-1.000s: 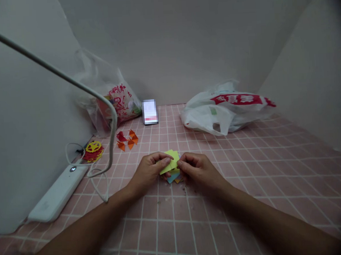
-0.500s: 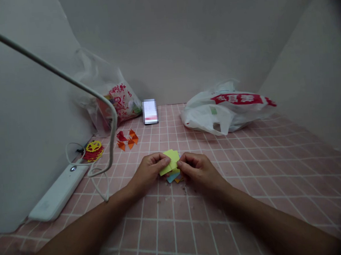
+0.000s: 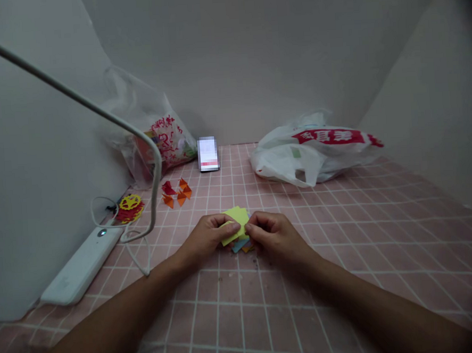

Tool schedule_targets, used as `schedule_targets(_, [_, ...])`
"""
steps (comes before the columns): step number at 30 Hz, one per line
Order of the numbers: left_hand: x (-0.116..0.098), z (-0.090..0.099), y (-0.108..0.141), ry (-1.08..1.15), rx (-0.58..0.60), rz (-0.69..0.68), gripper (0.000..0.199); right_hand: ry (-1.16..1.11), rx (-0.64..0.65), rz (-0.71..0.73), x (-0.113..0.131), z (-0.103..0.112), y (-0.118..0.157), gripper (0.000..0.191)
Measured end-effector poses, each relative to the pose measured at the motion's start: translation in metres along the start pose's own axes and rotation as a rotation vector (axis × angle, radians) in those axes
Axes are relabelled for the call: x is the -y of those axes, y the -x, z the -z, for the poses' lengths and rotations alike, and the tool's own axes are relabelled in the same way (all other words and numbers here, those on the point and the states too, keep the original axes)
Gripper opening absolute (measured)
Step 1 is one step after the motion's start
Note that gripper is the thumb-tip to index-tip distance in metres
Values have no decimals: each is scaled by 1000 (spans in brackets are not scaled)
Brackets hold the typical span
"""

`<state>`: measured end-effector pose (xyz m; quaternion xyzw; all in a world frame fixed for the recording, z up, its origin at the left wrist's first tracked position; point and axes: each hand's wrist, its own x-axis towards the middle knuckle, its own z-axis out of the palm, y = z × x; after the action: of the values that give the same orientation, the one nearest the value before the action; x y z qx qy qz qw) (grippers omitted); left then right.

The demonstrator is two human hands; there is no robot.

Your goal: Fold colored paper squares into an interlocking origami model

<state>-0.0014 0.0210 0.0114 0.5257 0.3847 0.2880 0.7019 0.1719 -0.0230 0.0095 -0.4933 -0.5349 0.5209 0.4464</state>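
Observation:
Several yellow-green paper squares (image 3: 238, 215) are held up between my two hands, partly overlapping. My left hand (image 3: 212, 235) is closed on them, its thumb lying flat across the front. The fingertips of my right hand (image 3: 274, 234) pinch the right edge of the paper. Just below, blue paper (image 3: 241, 245) and a bit of orange paper (image 3: 248, 247) show; whether these are held or lie on the table I cannot tell. Folded orange paper pieces (image 3: 181, 197) and a red one (image 3: 168, 188) lie beyond my left hand.
A grey cable (image 3: 75, 97) hangs across the left side, over a white power bank (image 3: 81, 268). Red and yellow cutouts (image 3: 129, 203) lie beside it. Plastic bags stand at back left (image 3: 170, 140) and back right (image 3: 318, 150). A lit phone (image 3: 208, 154) leans between them on the pink checked tablecloth (image 3: 364, 243).
My left thumb has slid slightly right across the yellow-green paper, and the squares line up a little more closely. My right hand keeps its pinch in nearly the same place.

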Motion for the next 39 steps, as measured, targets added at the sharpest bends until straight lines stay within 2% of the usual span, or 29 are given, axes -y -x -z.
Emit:
schedule_targets(5, [1,0,-2,55,-31,6,30,-81,24,-49,0,2,-1,25])
schedule_targets(9, [1,2,-2,12,-31,0,29,-120,112,-90,-3,5,-3,28])
schedule_targets(14, [-1,1,1,-57,15,-11,26,-109,169,-96,-7,6,-3,29])
schedule_targets(24, [2,3,0,-170,36,-55,28,-132,140,-139,-5,2,1,33])
schedule_targets(28, [1,3,0,-98,0,-51,30,-215,137,-146,-8,3,-1,33])
schedule_targets(33, [-2,2,0,-46,-70,-39,32,-292,71,-125,-7,4,-5,34])
schedule_targets(39, [-4,2,0,-39,-78,-43,31,-303,66,-150,-1,3,-2,38])
